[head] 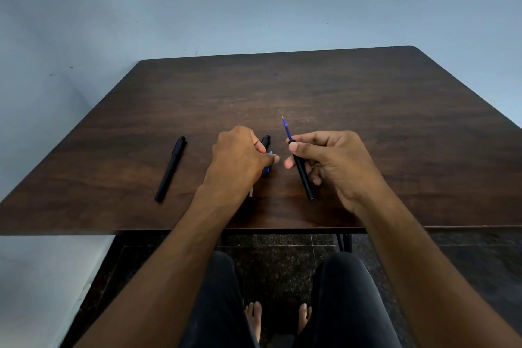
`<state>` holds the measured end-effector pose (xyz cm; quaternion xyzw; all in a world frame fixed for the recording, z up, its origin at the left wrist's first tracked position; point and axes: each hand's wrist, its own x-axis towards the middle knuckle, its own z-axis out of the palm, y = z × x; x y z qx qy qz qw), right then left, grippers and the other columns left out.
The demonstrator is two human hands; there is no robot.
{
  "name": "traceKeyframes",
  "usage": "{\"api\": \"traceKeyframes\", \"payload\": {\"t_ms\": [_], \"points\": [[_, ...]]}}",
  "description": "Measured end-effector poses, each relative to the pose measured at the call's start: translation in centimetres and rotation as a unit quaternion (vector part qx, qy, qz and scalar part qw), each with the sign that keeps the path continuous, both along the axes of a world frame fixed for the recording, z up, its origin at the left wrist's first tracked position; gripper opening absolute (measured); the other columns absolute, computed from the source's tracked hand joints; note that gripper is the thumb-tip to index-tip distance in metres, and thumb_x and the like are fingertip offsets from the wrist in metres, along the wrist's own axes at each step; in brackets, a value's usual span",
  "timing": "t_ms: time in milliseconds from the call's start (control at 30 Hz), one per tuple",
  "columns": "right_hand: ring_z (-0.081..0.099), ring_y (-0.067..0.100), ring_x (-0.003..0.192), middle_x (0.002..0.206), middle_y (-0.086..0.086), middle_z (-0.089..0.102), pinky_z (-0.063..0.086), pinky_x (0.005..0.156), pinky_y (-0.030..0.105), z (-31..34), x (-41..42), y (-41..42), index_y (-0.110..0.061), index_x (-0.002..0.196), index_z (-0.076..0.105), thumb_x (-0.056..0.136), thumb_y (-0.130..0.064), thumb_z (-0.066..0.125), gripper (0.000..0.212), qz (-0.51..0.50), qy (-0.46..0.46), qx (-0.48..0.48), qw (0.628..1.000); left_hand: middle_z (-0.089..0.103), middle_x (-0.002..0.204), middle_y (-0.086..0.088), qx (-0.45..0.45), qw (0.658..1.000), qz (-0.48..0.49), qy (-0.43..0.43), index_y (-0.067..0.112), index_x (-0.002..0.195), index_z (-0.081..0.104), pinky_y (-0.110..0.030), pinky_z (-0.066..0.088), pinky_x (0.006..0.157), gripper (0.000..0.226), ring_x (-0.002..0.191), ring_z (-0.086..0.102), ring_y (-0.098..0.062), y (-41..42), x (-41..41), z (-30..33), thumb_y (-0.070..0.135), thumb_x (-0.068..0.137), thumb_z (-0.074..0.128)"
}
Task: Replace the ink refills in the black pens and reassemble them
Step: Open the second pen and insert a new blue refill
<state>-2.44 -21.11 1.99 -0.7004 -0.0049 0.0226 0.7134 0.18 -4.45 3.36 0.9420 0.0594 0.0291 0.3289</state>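
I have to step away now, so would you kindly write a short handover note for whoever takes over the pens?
Right hand: grips a black pen barrel, blue refill sticking out of its far end, tip exposed.
Left hand: fingers curled low over the table; whether they pinch anything cannot be told.
Beside the left hand: a black pen part and a blue piece, partly hidden.
Far left: a whole black pen, untouched.
Left: close the held pen, then redo the others.
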Motion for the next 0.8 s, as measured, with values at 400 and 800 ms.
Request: {"api": "traceKeyframes", "payload": {"t_ms": [400, 800], "points": [[0.053, 0.018, 0.052, 0.083, 0.023, 0.076, 0.044, 0.044, 0.027, 0.1, 0.5, 0.7, 0.003, 0.106, 0.07, 0.09, -0.003, 0.07, 0.017, 0.004, 0.013, 0.056, 0.998, 0.067, 0.079, 0.013, -0.013, 0.997, -0.045, -0.058, 0.033, 0.078, 0.064, -0.015, 0.042, 0.059, 0.015, 0.074, 0.061, 0.0, 1.3, -0.8, 0.6, 0.036, 0.082, 0.079], [0.069, 0.025, 0.06, 0.073, 0.016, 0.074, 0.059, 0.057, 0.037, 0.3, 0.4, 1.9, 0.006, 0.099, 0.066, 0.087, -0.006, 0.074, 0.018, -0.048, -0.015, 0.124, 0.991, 0.071, 0.079, 0.02, -0.115, 0.978, -0.119, -0.126, 0.027, 0.097, 0.078, -0.003, 0.047, 0.066, 0.028, 0.075, 0.067, 0.008, 1.8, -2.7, 1.1, 0.041, 0.074, 0.084]]}}
